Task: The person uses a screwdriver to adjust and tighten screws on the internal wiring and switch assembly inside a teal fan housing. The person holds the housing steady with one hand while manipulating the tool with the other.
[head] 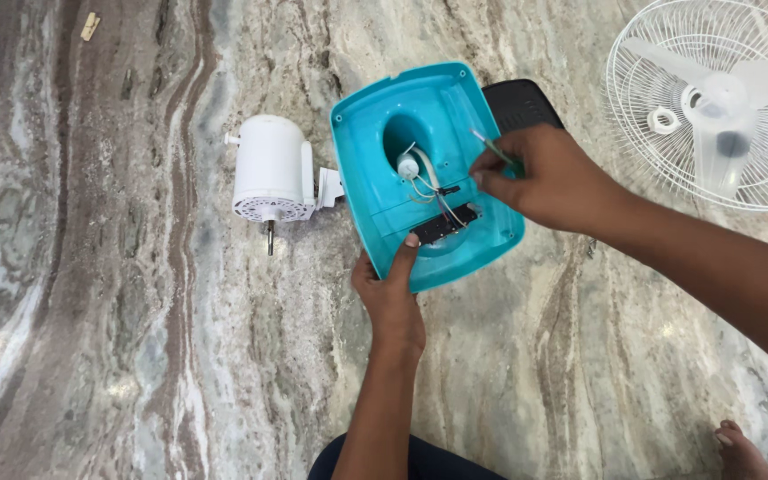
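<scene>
A turquoise plastic fan base shell lies open side up on the marble floor, with white and coloured wires and a dark circuit strip inside. My left hand grips its near edge, thumb resting beside the strip. My right hand hovers over the shell's right side, pinching a thin green-handled screwdriver whose tip points into the shell.
A white fan motor housing with its shaft lies left of the shell. A white fan guard with translucent blades rests at the upper right. A black panel sits behind the shell. A bare foot shows at the lower right.
</scene>
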